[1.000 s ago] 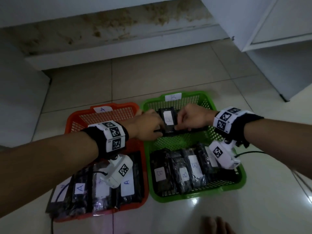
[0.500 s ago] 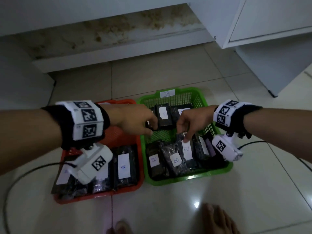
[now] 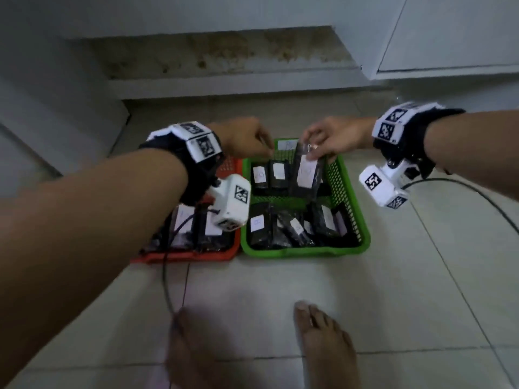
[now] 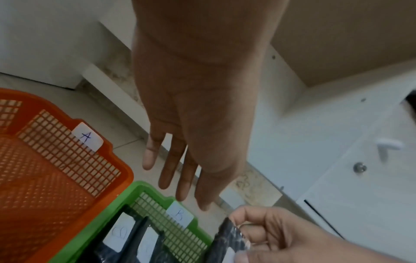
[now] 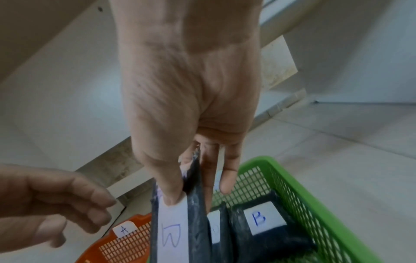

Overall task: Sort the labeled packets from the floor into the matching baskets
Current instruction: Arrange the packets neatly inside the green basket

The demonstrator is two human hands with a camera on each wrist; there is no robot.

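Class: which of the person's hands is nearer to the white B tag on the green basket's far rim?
Right. The right hand holds a packet just beside the B tag; the left hand hovers open a little further off, toward the orange basket.

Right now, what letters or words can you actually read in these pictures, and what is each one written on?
"A": white tag on the orange basket rim.
"B": white tag on the green basket rim.
"B": label of the packet pinched by the right hand.
"B": label on a packet lying in the green basket.
Other packet labels: too blurred.
Wrist markers: patterns, not text.
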